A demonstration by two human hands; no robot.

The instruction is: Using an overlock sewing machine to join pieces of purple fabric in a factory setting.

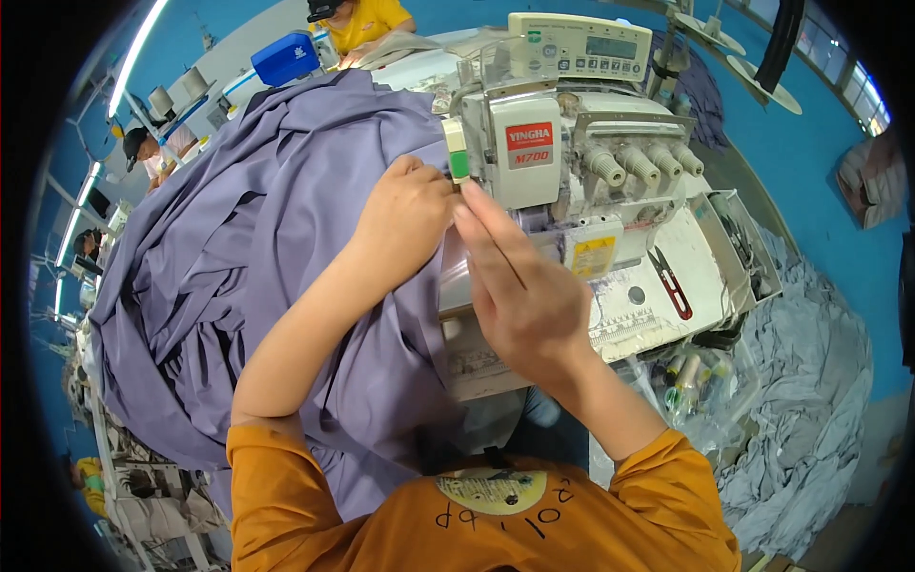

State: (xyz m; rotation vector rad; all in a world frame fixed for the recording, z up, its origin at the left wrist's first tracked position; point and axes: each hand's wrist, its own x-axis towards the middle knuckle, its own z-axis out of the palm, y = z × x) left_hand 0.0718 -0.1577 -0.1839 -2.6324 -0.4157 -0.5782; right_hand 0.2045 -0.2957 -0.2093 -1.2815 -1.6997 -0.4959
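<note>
A large spread of purple fabric [286, 191] lies heaped over the left of the table and hangs down toward my lap. My left hand [405, 219] rests on it with bent fingers closed on its edge, beside the white overlock sewing machine [526, 181]. From the right comes my right hand [534, 296], its long fingers pressed close together. Their tips meet my left fingertips at the fabric edge, just below a green and white block [458, 164] on the machine. The fabric between the fingertips is mostly hidden.
Red-handled thread snips [672, 284] lie on the machine's white bed, beside a grey metal tray [743, 243]. A control panel [581, 48] tops the machine. Light grey cloth [801, 381] is piled at right. A plastic bag [701, 381] holds thread spools. A person in yellow [372, 24] sits beyond.
</note>
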